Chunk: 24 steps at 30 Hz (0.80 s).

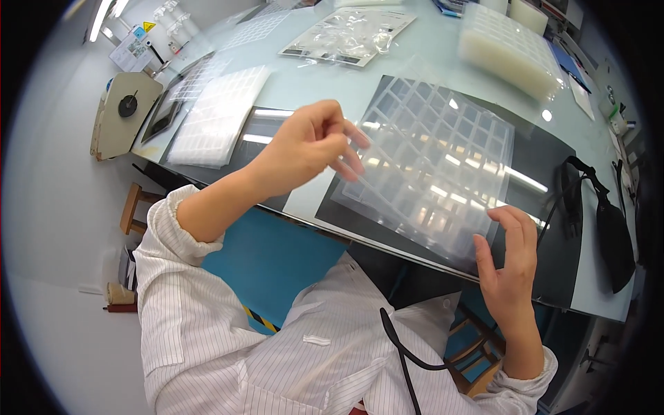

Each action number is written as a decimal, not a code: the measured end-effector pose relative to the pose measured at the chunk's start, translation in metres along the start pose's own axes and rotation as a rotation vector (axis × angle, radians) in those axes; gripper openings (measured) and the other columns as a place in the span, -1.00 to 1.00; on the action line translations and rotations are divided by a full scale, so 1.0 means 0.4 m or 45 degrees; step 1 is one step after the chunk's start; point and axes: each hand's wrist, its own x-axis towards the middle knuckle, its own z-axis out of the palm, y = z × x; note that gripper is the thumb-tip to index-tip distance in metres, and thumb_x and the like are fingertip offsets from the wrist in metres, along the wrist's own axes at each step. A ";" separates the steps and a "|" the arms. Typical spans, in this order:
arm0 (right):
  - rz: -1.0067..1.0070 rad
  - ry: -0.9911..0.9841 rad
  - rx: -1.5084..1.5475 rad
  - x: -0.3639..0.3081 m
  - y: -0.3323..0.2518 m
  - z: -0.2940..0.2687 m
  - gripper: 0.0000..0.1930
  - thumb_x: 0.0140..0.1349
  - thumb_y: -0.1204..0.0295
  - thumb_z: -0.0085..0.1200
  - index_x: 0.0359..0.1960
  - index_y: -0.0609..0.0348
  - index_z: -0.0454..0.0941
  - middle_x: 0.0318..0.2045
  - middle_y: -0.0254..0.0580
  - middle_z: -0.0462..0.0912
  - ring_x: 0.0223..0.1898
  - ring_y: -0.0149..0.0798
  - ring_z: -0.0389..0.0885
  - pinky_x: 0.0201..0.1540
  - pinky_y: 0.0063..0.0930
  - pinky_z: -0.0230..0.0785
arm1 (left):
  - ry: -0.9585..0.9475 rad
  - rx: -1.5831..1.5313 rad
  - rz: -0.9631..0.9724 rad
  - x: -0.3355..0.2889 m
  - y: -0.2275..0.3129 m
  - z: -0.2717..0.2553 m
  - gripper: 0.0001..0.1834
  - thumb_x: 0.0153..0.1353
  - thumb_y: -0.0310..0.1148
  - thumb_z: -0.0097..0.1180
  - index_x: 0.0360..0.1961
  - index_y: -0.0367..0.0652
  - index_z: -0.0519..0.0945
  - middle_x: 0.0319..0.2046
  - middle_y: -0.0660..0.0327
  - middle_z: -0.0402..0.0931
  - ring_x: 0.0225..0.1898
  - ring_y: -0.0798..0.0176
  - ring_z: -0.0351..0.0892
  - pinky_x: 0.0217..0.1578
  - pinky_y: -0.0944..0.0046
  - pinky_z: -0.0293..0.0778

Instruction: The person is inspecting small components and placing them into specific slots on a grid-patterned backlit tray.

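Item: clear plastic compartment tray [432,162], thin and see-through, moulded in a grid of small square pockets, held between both hands above a dark mat [546,166] on a glass-topped table [304,83]. Left hand [311,142]: raised at the tray's left edge, fingers pinched onto that edge, the tray extending away to its right. Right hand [508,252]: at the tray's near right corner, fingers partly curled with thumb and fingertips touching the corner from below and beside; whether it grips firmly cannot be told. Surroundings: stack of white compartment trays [218,114] lying flat on the table, left of the left hand; further stack of translucent trays [508,48] at the far right; loose clear plastic bags [349,34] at the far centre; black strap bag [609,228] on the table, just right of the right hand.
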 end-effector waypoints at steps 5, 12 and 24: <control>0.158 -0.364 0.043 -0.004 -0.007 -0.002 -0.27 0.13 0.44 0.28 0.37 0.29 0.28 0.39 0.14 0.28 0.39 0.14 0.26 0.40 -0.09 0.11 | 0.467 0.288 0.390 -0.002 -0.023 -0.081 -0.85 0.34 -0.60 -0.11 -0.41 -0.24 0.29 -0.25 0.00 0.57 -0.38 0.31 0.70 -0.41 0.34 0.68; 0.012 -0.546 -0.231 -0.007 0.013 0.023 -0.32 0.26 0.26 0.18 0.35 0.36 0.28 0.40 0.13 0.26 0.40 0.18 0.23 0.44 -0.08 0.02 | 0.951 0.640 0.676 -0.085 -0.031 -0.256 -0.80 0.36 -0.64 -0.08 -0.39 -0.17 0.25 -0.26 0.11 0.59 -0.50 0.50 0.44 -0.51 0.47 0.43; 0.052 -0.619 -0.266 -0.002 -0.022 0.017 -0.31 0.20 0.40 0.22 0.33 0.42 0.27 0.42 0.20 0.20 0.44 0.23 0.14 0.43 0.00 -0.02 | 2.077 1.152 0.110 -0.320 -0.312 -0.889 -0.83 0.09 -0.46 0.14 -0.49 -0.26 0.39 -0.46 -0.01 0.60 -0.43 -0.05 0.57 -0.32 0.05 0.47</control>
